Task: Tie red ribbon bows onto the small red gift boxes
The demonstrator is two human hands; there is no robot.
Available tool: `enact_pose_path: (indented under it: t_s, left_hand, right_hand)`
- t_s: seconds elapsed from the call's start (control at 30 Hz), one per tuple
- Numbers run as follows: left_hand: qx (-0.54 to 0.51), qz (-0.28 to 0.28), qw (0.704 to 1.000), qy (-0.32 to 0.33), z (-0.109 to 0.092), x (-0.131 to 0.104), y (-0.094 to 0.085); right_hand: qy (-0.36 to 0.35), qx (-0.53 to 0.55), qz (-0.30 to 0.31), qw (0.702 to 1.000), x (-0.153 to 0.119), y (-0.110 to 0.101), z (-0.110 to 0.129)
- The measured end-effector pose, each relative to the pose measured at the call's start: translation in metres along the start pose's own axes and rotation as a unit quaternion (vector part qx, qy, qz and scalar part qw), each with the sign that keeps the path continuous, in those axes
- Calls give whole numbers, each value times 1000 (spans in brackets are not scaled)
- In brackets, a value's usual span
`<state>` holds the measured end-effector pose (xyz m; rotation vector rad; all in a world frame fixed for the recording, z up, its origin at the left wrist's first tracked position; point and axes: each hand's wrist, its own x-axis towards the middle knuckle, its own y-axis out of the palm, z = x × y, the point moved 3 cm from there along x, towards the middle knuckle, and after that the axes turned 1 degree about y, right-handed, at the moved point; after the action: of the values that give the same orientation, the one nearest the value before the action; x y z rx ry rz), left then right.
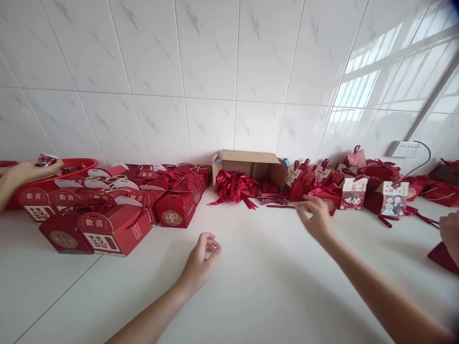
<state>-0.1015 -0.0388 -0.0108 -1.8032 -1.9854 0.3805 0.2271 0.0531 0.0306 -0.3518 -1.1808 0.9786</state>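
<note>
My left hand [201, 262] is raised over the white table, its fingers loosely curled and apart from the thumb, with nothing visible in them. Farther forward, my right hand [316, 219] has its thumb and fingertips together at the end of a thin dark red strap [279, 206]. Just beyond those fingertips is a small dark red pouch [297, 190]. A heap of red ribbons [234, 186] spills from an open cardboard box [247, 156] by the wall. More straps lie in front of the box.
Several red gift boxes [113, 229] stand at left beside a red basin [89, 164]. Another person's hand [21, 176] holds a small packet [46, 160] there. Tagged bags [353, 193] line the right. At the right edge, another hand [451, 234] touches a red box [442, 258].
</note>
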Motion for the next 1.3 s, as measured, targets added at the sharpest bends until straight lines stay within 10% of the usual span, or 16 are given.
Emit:
enact_pose_path:
  t_s: [0.13, 0.27, 0.37, 0.5, 0.63, 0.83, 1.03, 1.3]
  left_hand:
    - [105, -93, 985, 99, -9, -3, -27]
    - [294, -290, 878, 243, -24, -14, -94]
    - [352, -399, 827, 180, -18, -18, -153]
    - [422, -363, 827, 85, 9, -12, -203]
    - [503, -313, 802, 79, 32, -7, -216]
    - [403, -221, 875, 149, 26, -33, -184]
    - [341, -83, 901, 257, -19, -75, -85]
    - [201, -44, 932, 298, -39, -30, -11]
  right_hand:
    - [-25, 1, 134, 991, -45, 49, 20]
    - [-34, 9, 213, 976, -59, 60, 22]
    - [-23, 6, 235, 972, -56, 56, 20]
    - [-15, 4, 252, 968, -55, 54, 22]
    - [-15, 2, 261, 965, -57, 53, 22]
    - [-25, 2, 273, 962, -58, 54, 19]
    - [-26, 1, 285, 958, -59, 53, 17]
    - [-27, -6, 297, 954, -59, 49, 18]
